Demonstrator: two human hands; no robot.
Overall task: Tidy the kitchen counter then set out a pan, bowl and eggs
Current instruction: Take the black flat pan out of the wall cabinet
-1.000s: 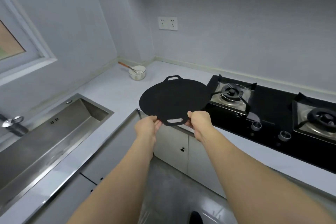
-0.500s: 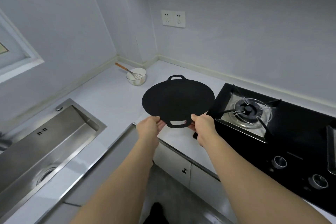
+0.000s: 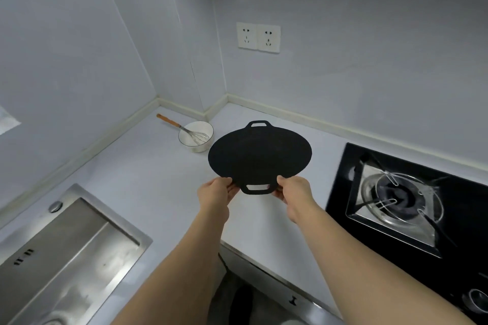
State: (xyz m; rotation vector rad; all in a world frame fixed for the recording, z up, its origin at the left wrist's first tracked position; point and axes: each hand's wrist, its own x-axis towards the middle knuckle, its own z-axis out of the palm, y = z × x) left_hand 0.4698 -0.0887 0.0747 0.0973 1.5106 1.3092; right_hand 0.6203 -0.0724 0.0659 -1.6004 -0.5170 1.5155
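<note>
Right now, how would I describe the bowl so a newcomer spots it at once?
Start at the wall socket and drop to the counter corner below it. There, just left of the black pan the hands hold, sits a small white bowl. It alone has a wooden-handled whisk resting in it.

A flat round black pan (image 3: 260, 155) with two loop handles hangs above the counter, beside a white bowl (image 3: 196, 136).

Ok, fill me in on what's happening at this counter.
A person holds a flat black pan by its near rim, left hand and right hand either side of the handle, above the white counter. A bowl with a whisk sits in the corner. No eggs are visible.
</note>
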